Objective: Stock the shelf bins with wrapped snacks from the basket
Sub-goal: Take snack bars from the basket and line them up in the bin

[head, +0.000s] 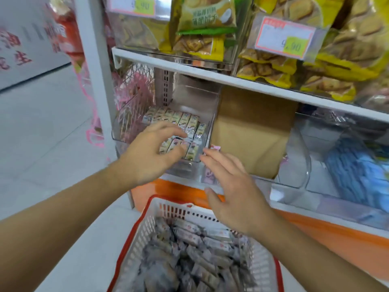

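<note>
Clear plastic forms the bin (126, 131) on the middle shelf (231, 81), and it holds two rows of small wrapped snacks (185, 123) standing side by side — seven or so show in the far row, with fewer in the near row, partly hidden. Two hands reach toward it. The left hand (151, 152) hovers over the near row, fingers loosely curled and spread, fingertips (183, 134) at the wrappers; whether it pinches one I cannot tell. The right hand (233, 186) is open just right of the bin's near corner, fingers straight, holding nothing. One brown cardboard sheet (252, 133) stands to the right of the bin. Nearest, one white basket (189, 209) with a red rim sits below the hands — heaped with many grey-wrapped snack bars (200, 256), too many to count. Room remains in the bin's near left part.
</note>
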A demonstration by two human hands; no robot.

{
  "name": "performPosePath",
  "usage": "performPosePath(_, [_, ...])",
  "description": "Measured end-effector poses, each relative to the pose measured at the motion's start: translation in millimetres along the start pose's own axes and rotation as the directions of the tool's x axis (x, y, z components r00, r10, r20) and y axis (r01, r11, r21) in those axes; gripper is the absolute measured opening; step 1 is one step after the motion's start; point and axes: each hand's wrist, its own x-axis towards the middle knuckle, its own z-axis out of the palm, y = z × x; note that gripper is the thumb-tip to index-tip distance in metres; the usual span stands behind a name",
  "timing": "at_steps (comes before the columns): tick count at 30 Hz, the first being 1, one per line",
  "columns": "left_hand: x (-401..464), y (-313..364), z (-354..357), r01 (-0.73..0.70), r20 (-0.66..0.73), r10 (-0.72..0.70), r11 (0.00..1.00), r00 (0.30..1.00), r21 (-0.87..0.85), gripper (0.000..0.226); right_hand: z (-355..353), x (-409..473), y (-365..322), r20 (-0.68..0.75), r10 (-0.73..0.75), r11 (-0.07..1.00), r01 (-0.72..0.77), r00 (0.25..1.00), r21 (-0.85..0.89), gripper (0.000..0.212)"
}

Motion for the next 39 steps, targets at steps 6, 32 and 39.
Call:
performPosePath(6, [-98.5,-14.5,25.1,0.105,0.137,-0.114,0.992,0.984,0.072,0.045,35.7,-31.4,-11.2,0.090,0.064,0.996,-0.069,0.994,0.052,0.057])
performPosePath(32, [-199.6,-122.5,130.7,0.604,0.414,-0.675,0.735,0.611,0.307,0.102,272.7,-31.6,-11.6,0.382,0.286,0.954,-0.298,0.879,-0.030,0.031])
performPosePath(39, [-176.3,-86.2,110.6,0.577,0.312,-0.734,0.671,0.603,0.466,0.078,141.5,-38.5,-10.5,0.437,0.263,0.839,-0.428,0.860,0.337,0.070])
